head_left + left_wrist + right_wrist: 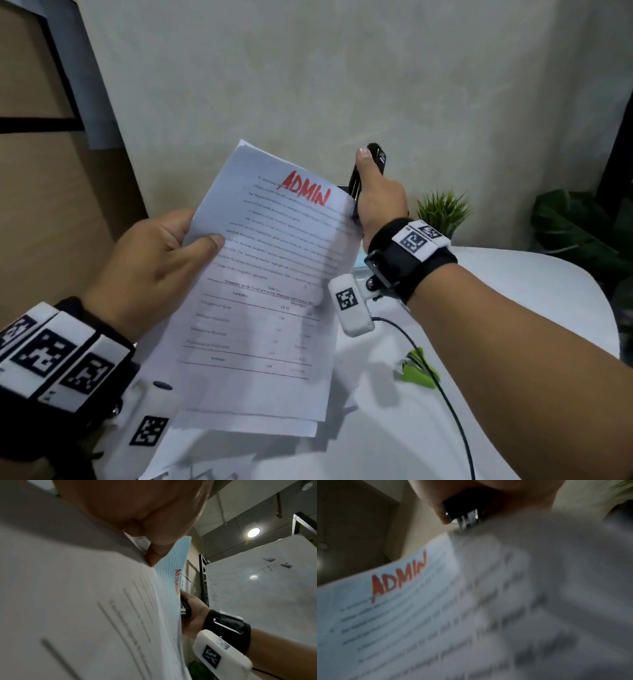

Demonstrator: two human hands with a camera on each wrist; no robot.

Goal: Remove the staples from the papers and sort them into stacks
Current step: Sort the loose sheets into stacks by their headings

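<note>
My left hand [161, 253] holds up a stapled set of printed papers [270, 284] by its left edge, thumb on the front page. The top sheet bears a red ADMIN mark [306, 193]. My right hand [376, 195] grips a black staple remover [368, 168], whose metal claws [468, 520] sit at the top right corner of the papers [436, 615]. In the left wrist view the papers [102, 615] fill the left side and the staple remover [186, 607] shows just behind their edge. The staple itself is hidden.
A white round table [513, 308] lies below, with more loose sheets [239, 452] near its front. A black cable [442, 387] and a green clip [416, 370] lie on it. A small potted plant [443, 209] and dark leaves [579, 226] stand at the back right.
</note>
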